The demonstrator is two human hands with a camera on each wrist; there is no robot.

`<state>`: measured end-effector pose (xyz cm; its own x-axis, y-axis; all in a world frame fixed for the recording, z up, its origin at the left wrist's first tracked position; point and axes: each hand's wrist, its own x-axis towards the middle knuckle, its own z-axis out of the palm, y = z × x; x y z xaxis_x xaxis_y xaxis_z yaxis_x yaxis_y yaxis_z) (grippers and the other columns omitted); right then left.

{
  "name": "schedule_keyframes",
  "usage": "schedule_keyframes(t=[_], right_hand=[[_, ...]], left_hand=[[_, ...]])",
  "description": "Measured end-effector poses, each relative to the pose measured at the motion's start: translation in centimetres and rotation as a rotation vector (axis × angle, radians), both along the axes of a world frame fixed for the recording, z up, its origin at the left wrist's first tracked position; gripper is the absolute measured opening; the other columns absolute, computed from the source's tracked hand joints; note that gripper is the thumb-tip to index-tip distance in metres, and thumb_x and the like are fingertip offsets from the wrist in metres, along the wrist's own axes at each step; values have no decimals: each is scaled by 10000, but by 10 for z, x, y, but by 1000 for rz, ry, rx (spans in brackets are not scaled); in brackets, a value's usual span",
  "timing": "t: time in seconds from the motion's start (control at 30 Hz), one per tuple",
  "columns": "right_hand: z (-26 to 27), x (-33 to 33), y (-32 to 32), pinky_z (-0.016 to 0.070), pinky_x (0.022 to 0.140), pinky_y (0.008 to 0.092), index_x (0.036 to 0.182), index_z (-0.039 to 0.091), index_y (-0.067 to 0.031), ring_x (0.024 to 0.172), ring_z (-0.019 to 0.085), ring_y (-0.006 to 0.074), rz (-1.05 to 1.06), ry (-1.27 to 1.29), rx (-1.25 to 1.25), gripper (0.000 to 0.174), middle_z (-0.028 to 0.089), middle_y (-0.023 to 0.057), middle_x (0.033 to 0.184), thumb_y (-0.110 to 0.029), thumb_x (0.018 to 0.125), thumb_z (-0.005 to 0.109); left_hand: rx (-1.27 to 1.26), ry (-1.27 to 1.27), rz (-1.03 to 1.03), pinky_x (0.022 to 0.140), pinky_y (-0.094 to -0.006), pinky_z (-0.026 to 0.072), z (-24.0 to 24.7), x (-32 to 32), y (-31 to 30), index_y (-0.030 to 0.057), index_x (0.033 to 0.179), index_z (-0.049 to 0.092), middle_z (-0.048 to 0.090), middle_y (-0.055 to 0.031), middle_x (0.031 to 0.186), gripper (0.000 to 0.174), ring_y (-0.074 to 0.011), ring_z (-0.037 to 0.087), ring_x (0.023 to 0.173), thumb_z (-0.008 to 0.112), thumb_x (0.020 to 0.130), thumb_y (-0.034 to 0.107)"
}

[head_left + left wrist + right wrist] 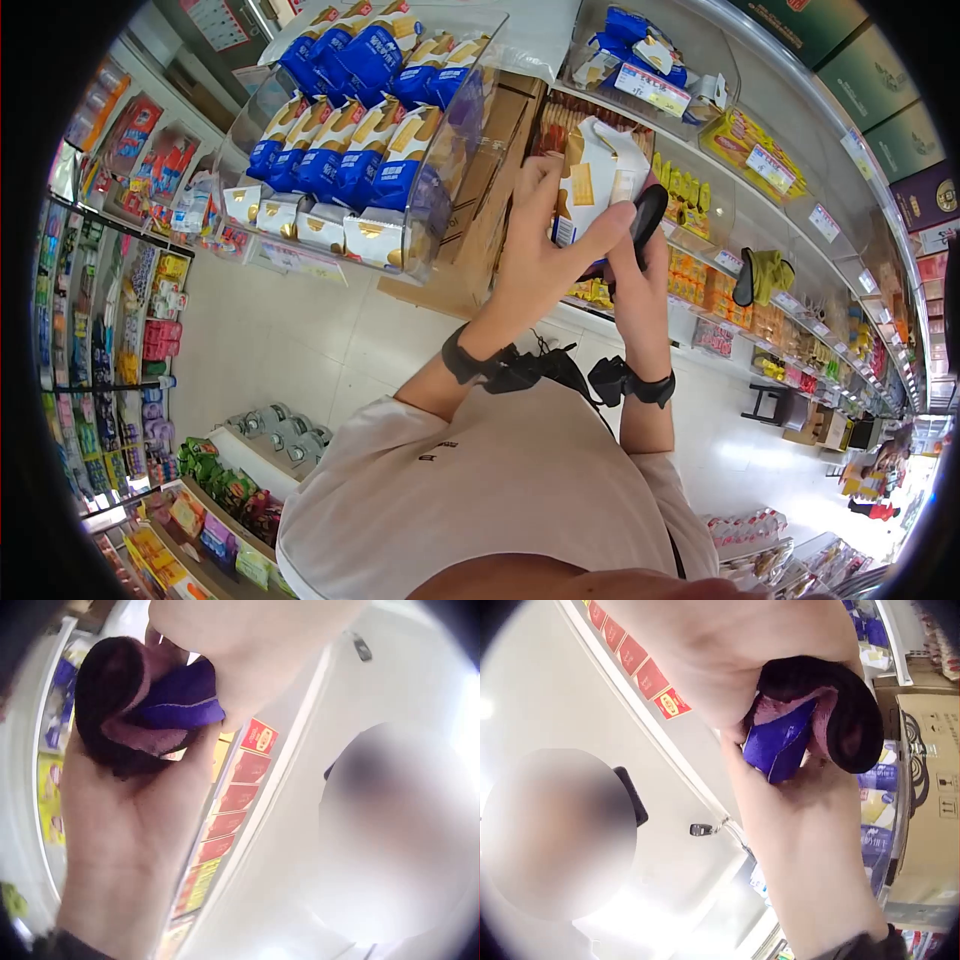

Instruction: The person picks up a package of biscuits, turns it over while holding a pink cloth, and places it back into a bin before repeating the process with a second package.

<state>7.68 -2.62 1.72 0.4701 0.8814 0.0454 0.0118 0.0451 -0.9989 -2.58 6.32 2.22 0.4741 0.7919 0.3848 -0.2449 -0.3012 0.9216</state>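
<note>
Both hands meet at a white, gold and blue biscuit packet (590,175), held upright by the shelf. My left hand (550,240) grips it from the left, its thumb lying across the front. From the right, my right hand (640,280) holds a folded black cloth (652,208) against the packet's lower right side. The wrist views show the packet's blue end (184,701) poking out from the folds; the cloth's inner face is pinkish (821,712). Fingers behind the packet are partly hidden.
To the left, a clear plastic bin (420,240) holds several similar packets. A cardboard box (480,190) stands between the bin and the tiered shelf (690,150) of snacks. A yellow-green cloth with black parts (768,276) lies on the shelf edge at right.
</note>
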Motion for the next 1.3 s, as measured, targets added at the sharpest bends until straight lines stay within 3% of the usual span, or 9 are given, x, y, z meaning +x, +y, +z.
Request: schedule_keyframes(t=[0.23,0.33,0.37,0.5,0.57,0.73,1.07,1.23,1.3], right_hand=[[-1,36,20,447,719,229,1356,506,-58,830,533,69,-11,597,309,381,604,18,1056,-242,1028,567],[1,58,25,464,806,279,1351,513,-73,970,573,112,-61,404,288,372,615,36,1144,-276,1041,540],[3,67,26,478,866,306,1338,520,-72,1044,596,136,-93,306,283,359,624,44,1189,-280,1046,530],[2,114,26,516,849,301,1249,559,-50,988,642,135,-157,396,375,319,654,77,1104,-184,974,648],[18,142,25,516,877,315,1167,577,5,1002,663,177,100,462,610,259,676,120,1118,-76,937,665],[20,195,17,499,906,329,1037,638,22,990,657,192,-44,106,603,141,690,123,1062,-14,907,675],[3,279,9,466,926,291,1125,634,38,1015,632,171,-284,-349,572,279,681,117,1110,-100,898,719],[-12,298,-1,374,516,188,1096,646,-20,624,502,24,-467,-69,474,222,636,-22,859,-190,959,689],[-16,305,-8,377,523,190,1077,643,-24,621,500,23,-412,-30,453,210,625,-25,835,-192,960,689]], left_hand=[[15,-237,59,853,-301,452,2,21,2,-51,1147,629,549,-100,1055,478,-189,550,1004,841,759,129],[238,-140,373,835,-323,478,3,41,3,-46,1223,603,584,-126,1079,537,-207,581,980,833,760,98],[270,-60,317,947,-295,457,3,46,3,-81,1254,568,591,-86,1106,536,-169,587,1021,805,782,9],[357,242,57,932,-309,469,26,74,-3,-53,1262,587,606,-113,1087,600,-196,605,1018,848,736,74],[326,222,-111,946,-307,461,27,90,4,-55,1259,590,608,-115,1104,594,-197,599,1046,847,740,74],[166,127,-245,1010,-330,439,25,140,8,-48,1266,609,620,-118,1141,612,-218,577,1123,857,717,59],[664,251,91,903,-353,511,46,205,13,17,1153,707,680,-108,1112,526,-232,611,1057,890,673,132],[610,104,441,796,-312,544,35,225,31,2,1129,679,713,-135,1031,413,-185,679,883,836,761,106],[402,26,519,746,-292,539,37,236,47,-8,1121,658,723,-133,983,349,-144,678,817,793,823,112]])
